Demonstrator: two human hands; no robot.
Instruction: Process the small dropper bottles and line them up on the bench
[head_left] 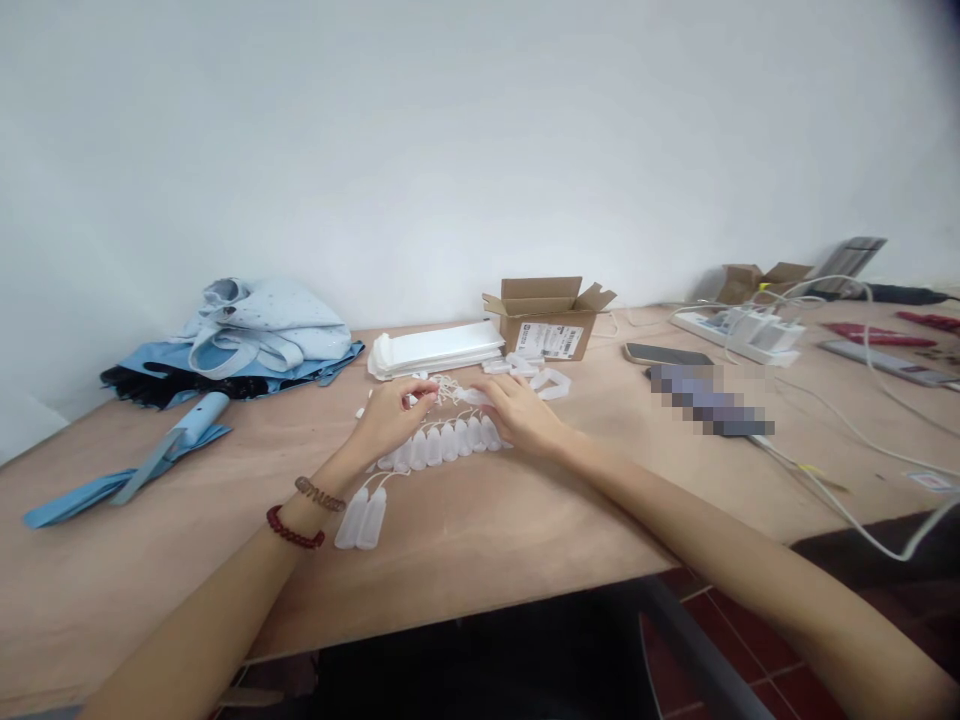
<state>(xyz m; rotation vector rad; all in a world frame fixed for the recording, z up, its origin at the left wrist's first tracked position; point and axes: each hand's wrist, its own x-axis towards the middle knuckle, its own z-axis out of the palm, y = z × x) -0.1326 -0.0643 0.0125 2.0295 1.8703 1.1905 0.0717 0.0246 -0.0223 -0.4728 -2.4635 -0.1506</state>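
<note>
My left hand (397,412) is closed in a pinch above the pile of white cords (448,388); whatever is between its fingertips is too small to name. Beside it, my right hand (521,412) has its fingers closed on a translucent white sleeve (472,396). Just below both hands lies a row of several translucent sleeves (442,444) with cords at their tops. Two more corded sleeves (362,517) lie side by side nearer the table's front edge, close to my left wrist.
Behind the hands are a stack of white sheets (439,348), an open cardboard box (544,325) and loose translucent pieces (551,382). A blue umbrella (247,340) lies left. Phones (667,355), cables and a power strip (739,335) are at the right.
</note>
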